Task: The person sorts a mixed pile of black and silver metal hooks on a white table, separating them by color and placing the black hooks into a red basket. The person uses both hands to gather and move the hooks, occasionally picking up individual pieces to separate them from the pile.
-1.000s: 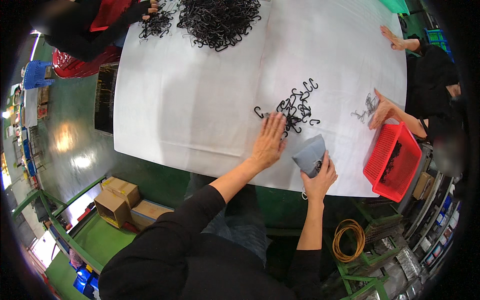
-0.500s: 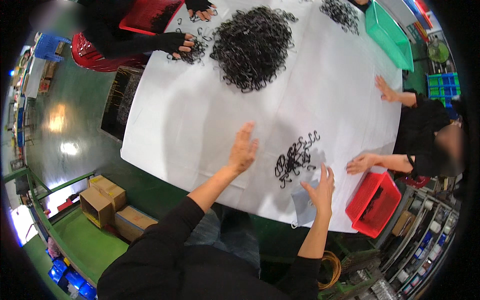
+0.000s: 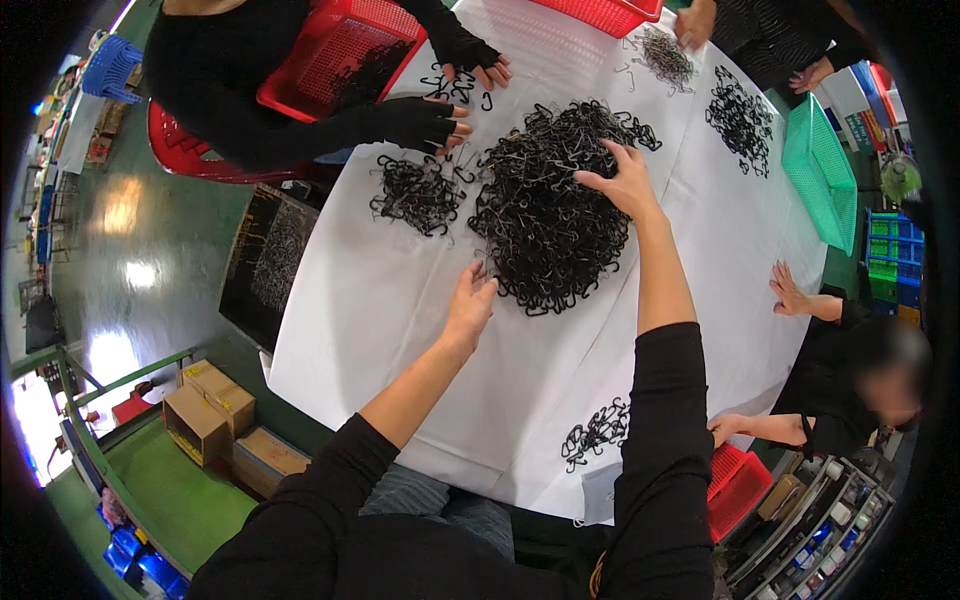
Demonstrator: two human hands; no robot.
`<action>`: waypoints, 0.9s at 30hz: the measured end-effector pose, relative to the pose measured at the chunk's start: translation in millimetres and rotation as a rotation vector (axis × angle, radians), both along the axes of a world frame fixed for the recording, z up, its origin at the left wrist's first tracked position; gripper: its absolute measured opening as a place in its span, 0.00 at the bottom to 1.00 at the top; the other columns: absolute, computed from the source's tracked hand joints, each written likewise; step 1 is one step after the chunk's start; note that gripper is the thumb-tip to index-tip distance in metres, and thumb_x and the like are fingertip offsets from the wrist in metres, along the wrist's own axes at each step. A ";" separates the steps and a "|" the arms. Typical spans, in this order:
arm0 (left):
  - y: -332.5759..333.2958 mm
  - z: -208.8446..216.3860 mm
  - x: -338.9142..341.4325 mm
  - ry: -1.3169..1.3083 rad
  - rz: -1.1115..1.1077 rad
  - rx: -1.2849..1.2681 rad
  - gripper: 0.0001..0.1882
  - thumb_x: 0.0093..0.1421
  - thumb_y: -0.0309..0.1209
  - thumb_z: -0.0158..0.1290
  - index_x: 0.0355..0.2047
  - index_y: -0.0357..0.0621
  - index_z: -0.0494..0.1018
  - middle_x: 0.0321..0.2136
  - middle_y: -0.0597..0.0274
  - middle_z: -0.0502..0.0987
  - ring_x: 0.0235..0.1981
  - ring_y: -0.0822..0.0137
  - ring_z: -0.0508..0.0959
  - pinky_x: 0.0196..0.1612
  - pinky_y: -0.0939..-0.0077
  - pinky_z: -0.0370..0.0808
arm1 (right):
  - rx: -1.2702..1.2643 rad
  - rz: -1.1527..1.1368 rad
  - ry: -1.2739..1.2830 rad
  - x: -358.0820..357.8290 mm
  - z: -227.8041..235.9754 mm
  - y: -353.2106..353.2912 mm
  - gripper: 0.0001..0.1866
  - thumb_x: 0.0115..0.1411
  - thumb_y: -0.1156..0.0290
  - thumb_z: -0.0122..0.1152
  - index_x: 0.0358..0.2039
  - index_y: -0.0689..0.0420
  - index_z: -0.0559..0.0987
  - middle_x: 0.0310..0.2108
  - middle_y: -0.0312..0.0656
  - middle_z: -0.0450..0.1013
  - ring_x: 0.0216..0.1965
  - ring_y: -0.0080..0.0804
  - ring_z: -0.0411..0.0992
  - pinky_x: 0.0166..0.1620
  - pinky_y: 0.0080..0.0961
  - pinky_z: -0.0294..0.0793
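Note:
A large heap of black S-shaped hooks [image 3: 545, 225] lies on the white-covered table [image 3: 380, 350]. My right hand [image 3: 628, 185] reaches over the heap's right side, thumb and fingers apart. It appears to hold nothing. At the heap's lower left edge is my left hand [image 3: 470, 308], thumb and fingers apart and also without anything visible in it. Whether its fingertips touch the hooks I cannot tell. A smaller group of black hooks [image 3: 597, 430] lies near the table's front edge, left of my right sleeve. Another small pile of hooks [image 3: 418, 195] sits left of the heap.
A person's black-gloved hands [image 3: 425, 122] work among hooks at the far left, by a red basket [image 3: 290, 85]. On the right another person's hand [image 3: 790, 290] rests on the table. A green basket [image 3: 820, 170] and a red basket [image 3: 738, 490] stand along the right edge.
Both my hands have moved away from the front of the table to the large heap, the right one farthest. The view has shifted. The left co-worker's gloved hands have moved off their small hook pile.

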State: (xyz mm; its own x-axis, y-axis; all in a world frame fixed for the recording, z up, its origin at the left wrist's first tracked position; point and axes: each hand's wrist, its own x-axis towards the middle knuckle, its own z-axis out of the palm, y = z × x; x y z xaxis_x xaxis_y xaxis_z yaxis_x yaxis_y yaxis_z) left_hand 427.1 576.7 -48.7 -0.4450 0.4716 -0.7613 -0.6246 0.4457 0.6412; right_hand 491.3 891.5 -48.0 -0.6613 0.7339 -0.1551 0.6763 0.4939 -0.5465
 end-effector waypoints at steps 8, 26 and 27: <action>10.6 -6.2 -13.2 -0.116 -0.149 0.146 0.34 0.61 0.35 0.50 0.65 0.49 0.50 0.64 0.57 0.56 0.62 0.60 0.59 0.57 0.49 0.62 | -0.077 0.225 -0.539 -62.4 33.8 -62.4 0.70 0.25 0.42 0.79 0.68 0.34 0.46 0.69 0.52 0.34 0.68 0.65 0.33 0.58 0.73 0.52; 87.9 -2.9 -48.7 -0.318 0.102 0.108 0.32 0.49 0.22 0.48 0.58 0.47 0.60 0.41 0.64 0.70 0.41 0.69 0.71 0.47 0.62 0.67 | -0.082 0.206 -0.496 -41.0 20.5 -90.8 0.71 0.25 0.56 0.83 0.67 0.30 0.44 0.69 0.49 0.31 0.67 0.66 0.33 0.53 0.75 0.59; 87.1 0.8 -48.4 -0.275 0.055 0.098 0.31 0.50 0.22 0.47 0.57 0.47 0.61 0.41 0.64 0.70 0.41 0.68 0.70 0.47 0.63 0.67 | -0.058 0.191 -0.480 -41.4 21.6 -90.4 0.70 0.25 0.58 0.83 0.66 0.30 0.45 0.69 0.49 0.32 0.67 0.65 0.35 0.53 0.74 0.60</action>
